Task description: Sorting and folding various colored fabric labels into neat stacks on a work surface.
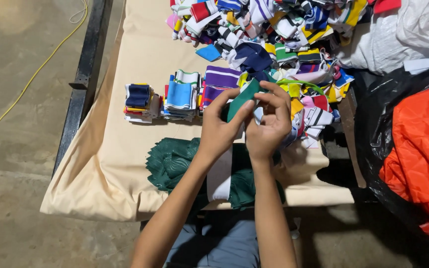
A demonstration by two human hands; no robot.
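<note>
Both the left hand (219,130) and the right hand (272,124) have their grip closed on a small folded green knitted fabric strip (242,99), held above the cream cloth-covered surface (125,149). At about 10 o'clock from it, three short stacks of folded striped fabric strips (167,101) seem already sorted, while the big mixed heap of coloured knitted strips (279,34) at 12 o'clock looks still left to do.

— Lit evenly from above; bright on the cream cloth (125,149), dimmer lower right.
— Soft shadows under the forearms. Sharp mid-frame, slight stretch at edges, no glare.
</note>
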